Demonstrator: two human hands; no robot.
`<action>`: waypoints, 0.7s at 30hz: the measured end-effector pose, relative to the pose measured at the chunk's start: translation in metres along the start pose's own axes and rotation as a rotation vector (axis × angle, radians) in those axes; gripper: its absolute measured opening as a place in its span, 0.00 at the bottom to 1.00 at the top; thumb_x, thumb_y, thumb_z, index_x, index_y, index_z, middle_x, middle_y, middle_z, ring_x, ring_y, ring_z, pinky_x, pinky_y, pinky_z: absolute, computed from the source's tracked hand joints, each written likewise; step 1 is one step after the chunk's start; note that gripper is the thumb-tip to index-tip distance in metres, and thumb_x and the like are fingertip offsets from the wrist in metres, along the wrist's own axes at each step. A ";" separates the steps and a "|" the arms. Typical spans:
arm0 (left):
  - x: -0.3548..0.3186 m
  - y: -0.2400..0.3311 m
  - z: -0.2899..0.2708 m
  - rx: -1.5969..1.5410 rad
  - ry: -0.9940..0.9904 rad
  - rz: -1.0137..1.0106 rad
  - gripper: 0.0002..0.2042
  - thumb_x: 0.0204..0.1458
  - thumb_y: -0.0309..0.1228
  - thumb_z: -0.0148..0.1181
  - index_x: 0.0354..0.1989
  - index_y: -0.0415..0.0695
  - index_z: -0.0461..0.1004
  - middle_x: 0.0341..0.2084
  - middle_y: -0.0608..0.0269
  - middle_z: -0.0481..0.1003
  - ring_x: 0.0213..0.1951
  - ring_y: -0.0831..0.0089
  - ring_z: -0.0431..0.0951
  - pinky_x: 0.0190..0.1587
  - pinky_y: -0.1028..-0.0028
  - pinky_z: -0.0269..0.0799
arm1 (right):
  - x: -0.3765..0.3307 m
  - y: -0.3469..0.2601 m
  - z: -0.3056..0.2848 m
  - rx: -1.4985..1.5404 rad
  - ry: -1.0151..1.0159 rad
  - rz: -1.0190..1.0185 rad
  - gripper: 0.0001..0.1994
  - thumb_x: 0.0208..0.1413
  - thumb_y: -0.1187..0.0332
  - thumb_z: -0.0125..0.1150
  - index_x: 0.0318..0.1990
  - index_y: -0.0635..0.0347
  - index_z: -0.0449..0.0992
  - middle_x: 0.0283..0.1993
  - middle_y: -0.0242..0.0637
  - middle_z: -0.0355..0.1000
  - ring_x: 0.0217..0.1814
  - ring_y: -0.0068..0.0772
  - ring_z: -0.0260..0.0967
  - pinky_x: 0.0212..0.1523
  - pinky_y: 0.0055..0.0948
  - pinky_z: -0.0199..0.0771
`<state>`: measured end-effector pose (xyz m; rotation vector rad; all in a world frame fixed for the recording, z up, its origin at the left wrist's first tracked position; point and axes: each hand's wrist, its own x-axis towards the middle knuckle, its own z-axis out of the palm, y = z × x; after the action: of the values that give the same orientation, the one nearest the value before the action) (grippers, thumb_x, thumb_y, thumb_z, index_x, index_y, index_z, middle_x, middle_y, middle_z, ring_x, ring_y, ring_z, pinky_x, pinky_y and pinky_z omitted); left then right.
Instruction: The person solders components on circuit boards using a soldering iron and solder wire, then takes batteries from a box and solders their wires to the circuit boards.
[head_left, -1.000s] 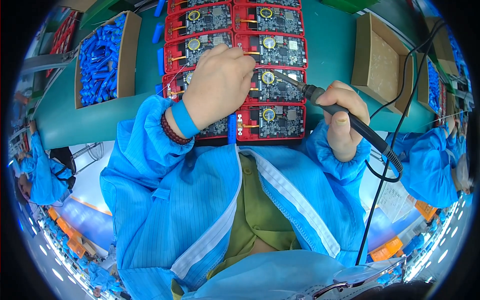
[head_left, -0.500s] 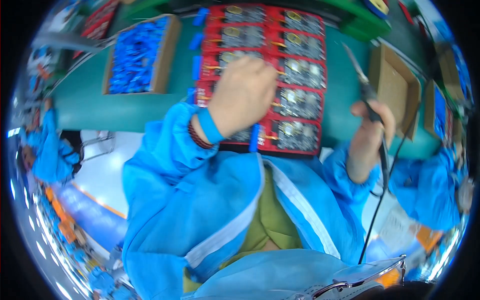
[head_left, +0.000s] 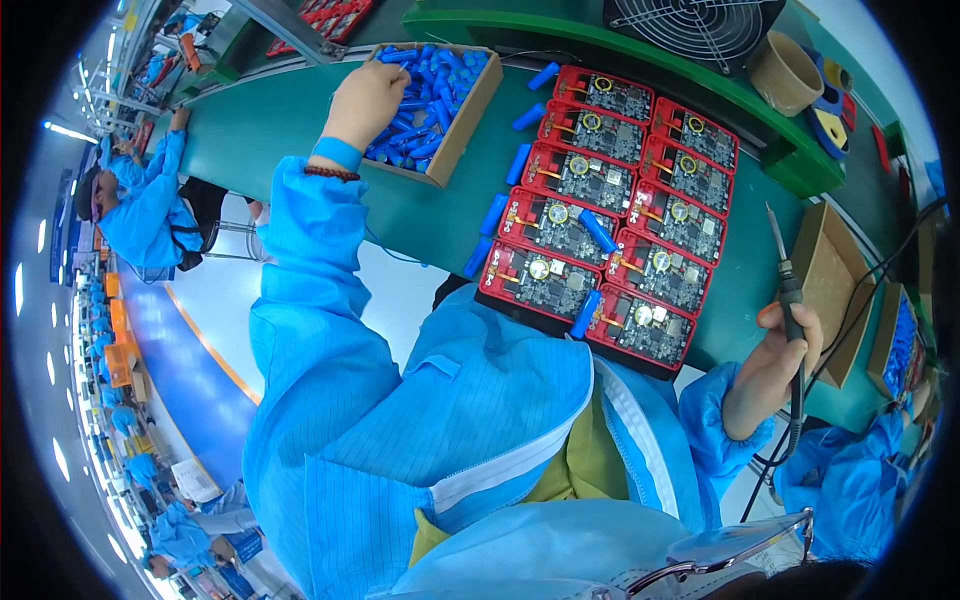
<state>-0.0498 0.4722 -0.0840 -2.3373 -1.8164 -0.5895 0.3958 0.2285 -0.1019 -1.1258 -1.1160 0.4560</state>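
My left hand (head_left: 364, 104) is over the left side of a cardboard box (head_left: 468, 122) of blue cylindrical cells (head_left: 440, 80). Its fingers are curled together, and whatever they hold is hidden. Off to the right, my right hand (head_left: 775, 358) grips a soldering iron (head_left: 791, 300) by its handle, the metal tip pointing up and away from the boards. Between the hands, red trays (head_left: 690, 345) in two columns hold grey circuit boards (head_left: 655, 262), several bearing a yellow ring. Two blue cylinders (head_left: 598, 231) lie on the trays, and several others (head_left: 518, 164) line their left side.
An open cardboard box (head_left: 832, 285) stands right of the iron, whose cable runs down beside my arm. Beyond the trays are a green rail (head_left: 640, 70), a fan grille (head_left: 690, 25) and a tape roll (head_left: 786, 72). Co-workers (head_left: 150, 215) sit at both sides.
My left hand has left the circuit boards and reached left to the box of blue cylinders. The view has turned, so the trays appear farther right. My right hand still holds the iron.
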 end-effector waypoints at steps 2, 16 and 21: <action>0.001 -0.012 0.015 0.160 -0.182 0.052 0.09 0.50 0.33 0.55 0.34 0.45 0.78 0.35 0.53 0.75 0.40 0.53 0.75 0.43 0.60 0.72 | -0.001 -0.003 0.002 0.001 -0.004 -0.005 0.22 0.64 0.52 0.42 0.48 0.66 0.67 0.34 0.42 0.67 0.37 0.31 0.64 0.40 0.28 0.62; -0.016 0.033 -0.030 -0.075 0.049 0.056 0.11 0.47 0.28 0.60 0.39 0.40 0.75 0.34 0.54 0.74 0.38 0.59 0.76 0.40 0.66 0.72 | -0.008 -0.011 0.001 0.018 -0.005 -0.025 0.18 0.64 0.57 0.43 0.47 0.66 0.67 0.34 0.42 0.68 0.36 0.30 0.65 0.39 0.28 0.63; -0.045 0.132 -0.042 -0.797 -0.213 0.103 0.09 0.50 0.23 0.57 0.40 0.40 0.75 0.31 0.65 0.68 0.32 0.79 0.69 0.35 0.80 0.65 | -0.006 -0.017 0.022 -0.007 -0.134 0.031 0.10 0.60 0.69 0.49 0.45 0.65 0.69 0.37 0.40 0.71 0.38 0.29 0.68 0.42 0.29 0.69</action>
<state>0.0576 0.3817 -0.0436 -3.0584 -1.7302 -1.2838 0.3700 0.2272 -0.0895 -1.1334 -1.2184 0.5583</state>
